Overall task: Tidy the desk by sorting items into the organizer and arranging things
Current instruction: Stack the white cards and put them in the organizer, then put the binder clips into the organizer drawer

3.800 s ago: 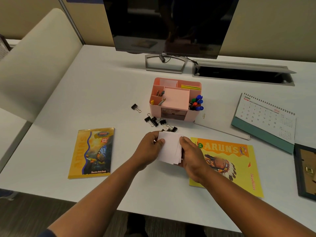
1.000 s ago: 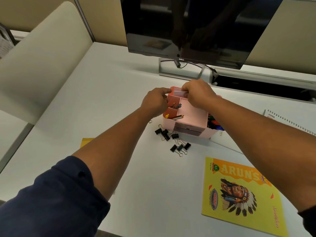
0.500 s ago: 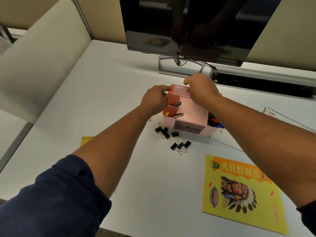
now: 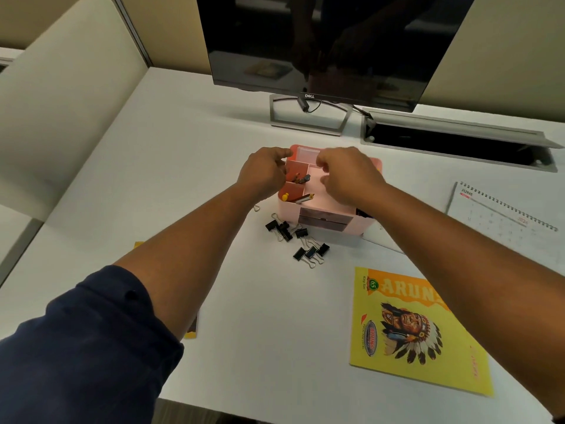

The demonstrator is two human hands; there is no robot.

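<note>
Both hands hang over the pink organizer [image 4: 324, 215] in the middle of the desk [image 4: 189, 166]. The left hand [image 4: 264, 174] and the right hand [image 4: 348, 175] have loosely bent fingers and hold nothing. White paper [image 4: 307, 155] stands in the back slot, between the fingertips. Black clips [image 4: 298, 240] lie just in front of the organizer.

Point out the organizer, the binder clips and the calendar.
organizer [image 4: 324, 220]: head view, on its pink front wall at the drawer.
binder clips [image 4: 311, 253]: head view, on a black clip body in the near cluster.
calendar [image 4: 501, 221]: head view, on its white page.
</note>
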